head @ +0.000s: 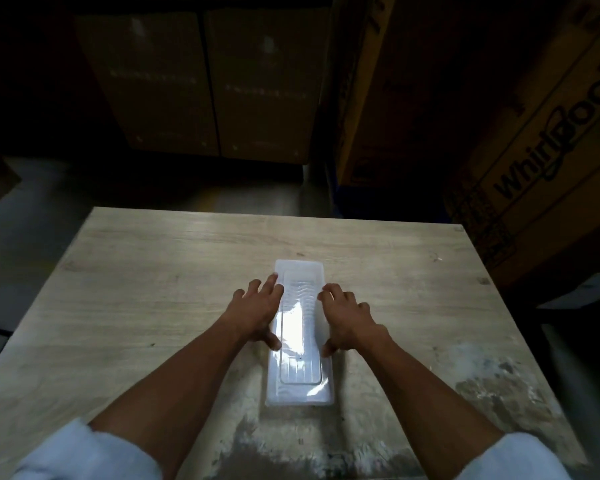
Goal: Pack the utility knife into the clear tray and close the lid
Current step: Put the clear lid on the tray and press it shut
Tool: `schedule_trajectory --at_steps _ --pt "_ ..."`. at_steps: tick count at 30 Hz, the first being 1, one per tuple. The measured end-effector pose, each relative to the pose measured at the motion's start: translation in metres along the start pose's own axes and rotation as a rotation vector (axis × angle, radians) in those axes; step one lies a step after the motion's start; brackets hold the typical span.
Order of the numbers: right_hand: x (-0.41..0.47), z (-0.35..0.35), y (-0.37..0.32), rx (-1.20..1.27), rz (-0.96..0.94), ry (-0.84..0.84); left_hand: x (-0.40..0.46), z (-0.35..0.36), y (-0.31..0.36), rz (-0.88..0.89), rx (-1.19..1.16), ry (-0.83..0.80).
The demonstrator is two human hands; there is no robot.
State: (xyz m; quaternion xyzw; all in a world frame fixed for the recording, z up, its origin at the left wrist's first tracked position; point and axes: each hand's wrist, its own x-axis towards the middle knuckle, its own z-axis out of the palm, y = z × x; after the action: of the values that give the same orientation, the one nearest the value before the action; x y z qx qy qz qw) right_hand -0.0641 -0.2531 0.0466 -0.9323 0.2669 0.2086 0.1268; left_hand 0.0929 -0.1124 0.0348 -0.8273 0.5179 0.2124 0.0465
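A long clear plastic tray lies lengthwise in the middle of the wooden table, its lid down flat on top. Glare washes it out, and I cannot make out the utility knife inside. My left hand rests on the tray's left edge with fingers spread and the thumb against the side. My right hand rests on the right edge in the same way, fingers spread, thumb touching the side. Both hands press flat on the tray rather than wrap around it.
Large cardboard boxes stand close behind and to the right of the table. Darker boxes are stacked at the back. The table's near part has a worn, stained patch. Grey floor lies to the left.
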Motion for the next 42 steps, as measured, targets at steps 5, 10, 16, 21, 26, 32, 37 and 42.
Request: schedule_trajectory --at_steps 5,10,16,21,26,32,37,42 --pt "0.009 -0.005 0.003 0.02 0.0 -0.08 0.004 -0.002 -0.001 0.005 0.016 -0.017" --pt "0.014 -0.006 0.004 0.004 -0.003 -0.103 0.009 -0.001 -0.001 0.0 0.0 -0.032" --pt "0.019 -0.008 0.001 -0.022 -0.029 -0.14 0.008 -0.004 -0.002 -0.001 -0.018 -0.044" --pt "0.02 -0.006 0.006 0.047 -0.02 -0.141 0.006 -0.007 -0.001 -0.005 -0.023 -0.046" --pt "0.021 -0.003 0.007 0.117 0.0 -0.141 0.005 -0.007 -0.001 -0.02 -0.028 -0.041" --pt "0.023 -0.009 0.002 0.038 0.021 -0.13 0.009 -0.007 -0.001 -0.012 0.029 -0.051" --pt "0.028 -0.012 0.01 0.05 -0.006 -0.157 0.016 -0.009 -0.002 0.004 0.02 -0.08" --pt "0.027 -0.014 0.012 -0.008 -0.022 -0.162 0.019 -0.008 -0.005 0.002 0.017 -0.089"
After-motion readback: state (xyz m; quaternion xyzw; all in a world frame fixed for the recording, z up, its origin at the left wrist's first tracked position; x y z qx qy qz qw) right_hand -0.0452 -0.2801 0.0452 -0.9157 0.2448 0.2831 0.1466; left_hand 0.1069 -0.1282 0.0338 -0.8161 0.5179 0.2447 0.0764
